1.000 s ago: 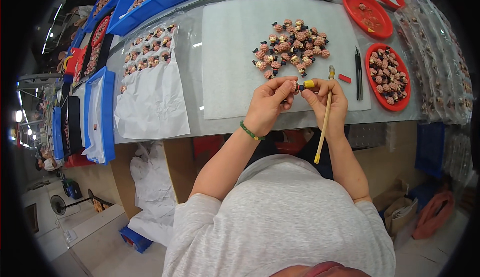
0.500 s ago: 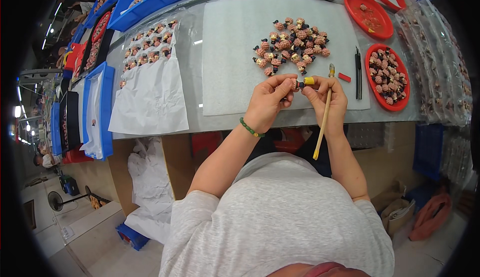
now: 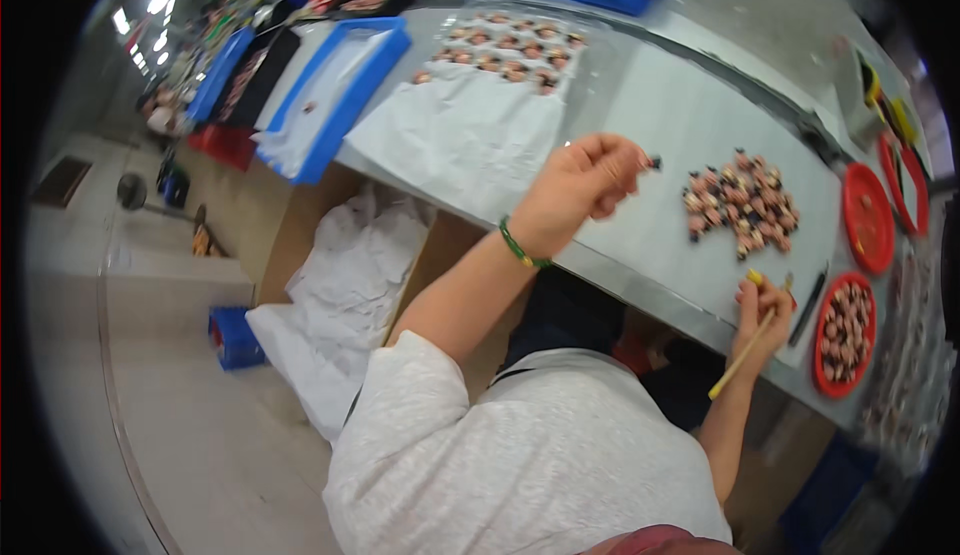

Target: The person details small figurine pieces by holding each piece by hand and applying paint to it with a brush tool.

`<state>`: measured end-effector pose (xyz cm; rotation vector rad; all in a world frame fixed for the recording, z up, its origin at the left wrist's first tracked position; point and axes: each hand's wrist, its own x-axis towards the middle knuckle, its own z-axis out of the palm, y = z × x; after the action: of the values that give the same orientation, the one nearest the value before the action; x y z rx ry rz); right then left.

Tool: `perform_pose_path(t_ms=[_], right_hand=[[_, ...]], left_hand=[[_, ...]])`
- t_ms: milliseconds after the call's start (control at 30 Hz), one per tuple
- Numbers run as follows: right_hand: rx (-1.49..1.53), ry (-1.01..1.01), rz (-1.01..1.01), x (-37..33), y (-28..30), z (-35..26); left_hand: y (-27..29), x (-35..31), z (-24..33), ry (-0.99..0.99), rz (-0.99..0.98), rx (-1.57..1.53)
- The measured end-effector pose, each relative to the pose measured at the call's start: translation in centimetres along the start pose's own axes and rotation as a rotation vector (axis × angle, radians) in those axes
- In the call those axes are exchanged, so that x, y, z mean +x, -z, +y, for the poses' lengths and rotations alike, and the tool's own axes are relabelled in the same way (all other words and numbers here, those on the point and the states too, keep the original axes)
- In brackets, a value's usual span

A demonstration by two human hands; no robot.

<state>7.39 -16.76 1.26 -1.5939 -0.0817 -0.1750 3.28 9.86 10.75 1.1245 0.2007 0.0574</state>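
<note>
My left hand (image 3: 598,177), raised over the table's front edge, pinches a small figurine (image 3: 654,163); most of it hides behind my fingers and only a dark end shows. To its left lies a white paper sheet (image 3: 455,120) with small figurines in rows along its far part. My right hand (image 3: 762,317) is closed round a thin wooden brush (image 3: 742,360), its handle slanting toward me. A small yellow piece (image 3: 754,276) shows at the fingertips of that hand. Beyond it, a pile of pink and black figurines (image 3: 742,207) rests on a pale mat (image 3: 650,125).
A red dish (image 3: 832,383) of figurine parts and another red dish (image 3: 868,217) stand on the right. A black pen-like tool (image 3: 808,310) lies beside my right hand. Blue trays (image 3: 372,65) stand at the left and back. Crumpled white paper (image 3: 350,275) fills a box below the table.
The view has turned left. My left hand has drawn away from the right one, carrying the figurine toward the paper sheet. My right hand keeps the brush and yellow piece.
</note>
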Motion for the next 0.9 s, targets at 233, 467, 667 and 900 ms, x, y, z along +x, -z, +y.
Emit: perform_pose_path(t_ms=[233, 467, 667, 900], right_hand=[[0.007, 0.072, -0.068, 0.2, 0.6, 2.2], [-0.066, 0.092, -0.067, 0.0, 0.5, 2.4], [-0.106, 0.133, -0.048, -0.8, 0.6, 2.1], [-0.111, 0.143, -0.048, -0.4, 0.1, 1.4]], left_hand=[[24.0, -0.2, 14.0, -0.607, 0.803, 0.053], [27.9, -1.9, 15.0, -0.537, 0.996, -0.017], [15.1, -3.5, 17.9, -0.815, 0.506, -0.073], [11.2, -2.5, 17.8, -0.853, 0.321, -0.225]])
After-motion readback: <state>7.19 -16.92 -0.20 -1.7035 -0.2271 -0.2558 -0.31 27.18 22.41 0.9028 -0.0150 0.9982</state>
